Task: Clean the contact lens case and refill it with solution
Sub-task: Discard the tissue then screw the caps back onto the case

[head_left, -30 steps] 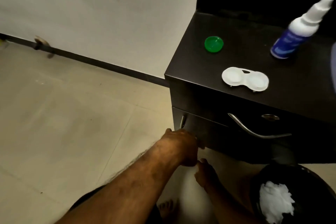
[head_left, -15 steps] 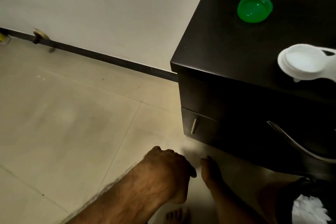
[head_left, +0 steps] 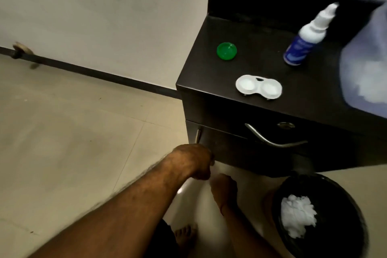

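The white contact lens case (head_left: 258, 86) lies with both wells uncovered near the front edge of the dark cabinet top (head_left: 209, 73). A green cap (head_left: 226, 51) sits behind it to the left. The blue and white solution bottle (head_left: 301, 48) stands at the back. My left hand (head_left: 192, 161) hangs below the cabinet's front left corner, seen from the back, its fingers curled under. My right hand (head_left: 224, 188) is just below it, in shadow, close to the left hand. Whether either holds anything is hidden.
The cabinet has a drawer with a curved metal handle (head_left: 272, 137). A black bin (head_left: 335, 216) with crumpled white tissue (head_left: 297, 218) stands on the tiled floor at the lower right. A pale cloth (head_left: 364, 73) covers the top's right side. My bare foot (head_left: 186, 234) is below.
The view swung left and down half a second ago and has come back up to the cabinet top. Both hands stay low and close together near the drawer corner.
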